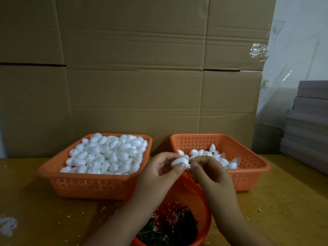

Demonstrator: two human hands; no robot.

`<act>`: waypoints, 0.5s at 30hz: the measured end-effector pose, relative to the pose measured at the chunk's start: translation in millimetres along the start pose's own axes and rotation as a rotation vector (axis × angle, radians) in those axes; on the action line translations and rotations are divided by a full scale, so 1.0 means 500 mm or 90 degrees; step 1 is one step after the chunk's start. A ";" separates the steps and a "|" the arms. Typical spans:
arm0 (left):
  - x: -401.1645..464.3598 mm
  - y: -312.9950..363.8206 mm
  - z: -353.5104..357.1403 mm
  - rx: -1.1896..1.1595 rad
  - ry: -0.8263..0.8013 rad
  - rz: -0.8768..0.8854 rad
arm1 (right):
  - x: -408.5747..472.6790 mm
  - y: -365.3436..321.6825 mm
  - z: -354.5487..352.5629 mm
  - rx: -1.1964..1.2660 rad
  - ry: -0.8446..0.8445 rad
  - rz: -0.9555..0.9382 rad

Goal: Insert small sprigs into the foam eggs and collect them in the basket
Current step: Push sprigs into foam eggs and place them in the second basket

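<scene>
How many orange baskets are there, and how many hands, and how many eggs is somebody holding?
Orange baskets: 3, the full left basket, the right basket and the round basket with sprigs
Hands: 2, the left hand and the right hand
Held foam egg: 1
Total: 6

Matt white foam eggs [106,153] fill the perforated orange plastic basket [92,183] at lower left; a like basket [248,153] sits lower right. Behind them stands dull brown corrugated cardboard [133,68], with glossy clear tape [258,50] at upper right. The yellowish tabletop [284,201] looks like smooth wood.
</scene>
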State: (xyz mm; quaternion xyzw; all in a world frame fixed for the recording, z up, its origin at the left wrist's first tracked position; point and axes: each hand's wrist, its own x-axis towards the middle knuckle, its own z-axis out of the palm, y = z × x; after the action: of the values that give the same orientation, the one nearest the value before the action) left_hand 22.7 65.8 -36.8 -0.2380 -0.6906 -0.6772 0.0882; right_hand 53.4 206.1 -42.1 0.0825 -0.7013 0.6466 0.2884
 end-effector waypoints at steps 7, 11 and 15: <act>0.001 -0.003 0.000 0.015 -0.012 -0.028 | 0.001 0.005 0.001 -0.009 0.024 0.016; -0.001 0.002 0.002 0.035 -0.031 -0.015 | 0.002 0.007 0.000 -0.002 0.029 0.033; -0.003 0.007 0.000 0.049 -0.054 0.004 | 0.004 0.009 0.001 0.005 0.043 0.032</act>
State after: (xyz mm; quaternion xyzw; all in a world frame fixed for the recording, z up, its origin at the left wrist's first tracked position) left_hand 25.8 65.4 -34.3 -0.2650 -0.7185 -0.6392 0.0698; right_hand 49.3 206.9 -45.0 0.0442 -0.6903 0.6591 0.2953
